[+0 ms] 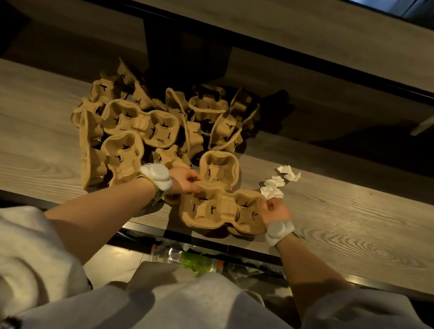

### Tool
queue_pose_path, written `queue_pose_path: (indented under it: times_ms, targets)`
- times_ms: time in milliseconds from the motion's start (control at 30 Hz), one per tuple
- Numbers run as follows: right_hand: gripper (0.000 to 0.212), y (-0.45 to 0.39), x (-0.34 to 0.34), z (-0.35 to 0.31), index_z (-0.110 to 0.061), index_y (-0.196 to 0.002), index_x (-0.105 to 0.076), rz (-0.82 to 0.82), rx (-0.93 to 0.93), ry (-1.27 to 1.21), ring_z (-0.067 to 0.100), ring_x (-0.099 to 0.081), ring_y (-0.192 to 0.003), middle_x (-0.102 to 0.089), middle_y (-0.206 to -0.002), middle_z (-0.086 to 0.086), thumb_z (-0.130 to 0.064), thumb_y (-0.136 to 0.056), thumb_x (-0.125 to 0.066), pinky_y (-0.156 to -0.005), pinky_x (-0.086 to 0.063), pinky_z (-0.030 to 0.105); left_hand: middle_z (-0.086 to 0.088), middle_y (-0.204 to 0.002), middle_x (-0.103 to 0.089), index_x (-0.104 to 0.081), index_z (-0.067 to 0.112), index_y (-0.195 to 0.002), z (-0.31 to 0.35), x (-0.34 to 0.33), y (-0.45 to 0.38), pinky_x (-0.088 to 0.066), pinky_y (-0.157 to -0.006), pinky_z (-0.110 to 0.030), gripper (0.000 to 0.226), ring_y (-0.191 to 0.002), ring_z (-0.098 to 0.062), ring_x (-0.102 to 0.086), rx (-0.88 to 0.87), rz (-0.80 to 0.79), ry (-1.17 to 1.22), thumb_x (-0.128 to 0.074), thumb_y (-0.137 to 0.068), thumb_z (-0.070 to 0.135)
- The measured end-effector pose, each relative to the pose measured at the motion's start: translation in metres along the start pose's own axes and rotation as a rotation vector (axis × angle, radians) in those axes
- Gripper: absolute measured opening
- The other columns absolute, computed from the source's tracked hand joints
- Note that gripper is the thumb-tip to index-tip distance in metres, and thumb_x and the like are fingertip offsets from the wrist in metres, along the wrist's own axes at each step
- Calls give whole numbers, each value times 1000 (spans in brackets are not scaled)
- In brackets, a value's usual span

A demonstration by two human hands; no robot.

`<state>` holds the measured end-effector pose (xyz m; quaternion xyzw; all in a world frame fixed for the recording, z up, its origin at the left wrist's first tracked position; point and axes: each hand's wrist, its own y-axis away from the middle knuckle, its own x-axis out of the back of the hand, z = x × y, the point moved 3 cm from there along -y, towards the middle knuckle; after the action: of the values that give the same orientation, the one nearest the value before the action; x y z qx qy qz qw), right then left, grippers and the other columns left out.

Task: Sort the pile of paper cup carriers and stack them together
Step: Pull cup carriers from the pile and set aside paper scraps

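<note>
Left hand (185,180): fingers (195,186) tuck over the near carrier (224,212) rim, tips hidden. Right hand (273,211): curled at the carrier's right end, fingertips out of sight behind the knuckles. Pile (159,124): back carriers sink into shadow, count not readable; lower ones covered by upper ones. Bench (369,232): cut off at both side edges. Under the bench edge, a clear bottle (168,254) and something green (195,264), partly hidden by clothing, unidentifiable. White crumpled scraps (277,183): material unclear.
</note>
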<state>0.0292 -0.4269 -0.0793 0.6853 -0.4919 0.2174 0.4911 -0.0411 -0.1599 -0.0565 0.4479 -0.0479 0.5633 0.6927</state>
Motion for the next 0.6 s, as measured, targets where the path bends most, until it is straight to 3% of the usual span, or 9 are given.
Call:
queue_pose_path:
  times_ms: [233,367,500,600]
  targets:
    - [35,0,0,7,-13,-79,-49,44,45,78,24,-52,-73,-57,-77,7,-44,-93,-45,-64,-38,28,-6,-129,-56,-49,21,-134,2,-9,3,-43,-98,-36,54,-117,-25,-52,-116,65,-293,-61,-85,41]
    - [34,0,1,7,-11,-89,-49,54,35,73,30,-59,-82,-57,-81,9,-44,-93,-46,-66,-38,30,-8,-137,-49,-41,22,-140,1,-14,4,-39,-104,-40,60,-126,-28,-44,-120,84,-371,-57,-87,44]
    - [40,-2,-3,7,-5,-110,-53,51,27,111,35,-62,-96,-66,-101,17,-41,-96,-41,-68,-38,30,-8,-139,-50,-37,18,-142,9,-14,8,-43,-99,-38,64,-126,-28,-47,-128,107,-508,-53,-89,49]
    - [36,-3,-3,7,-5,-115,-52,65,27,103,37,-61,-100,-65,-109,19,-35,-98,-39,-70,-38,31,-6,-124,-59,-43,18,-135,8,-13,8,-51,-88,-39,65,-112,-27,-57,-37,115,-559,-47,-86,61]
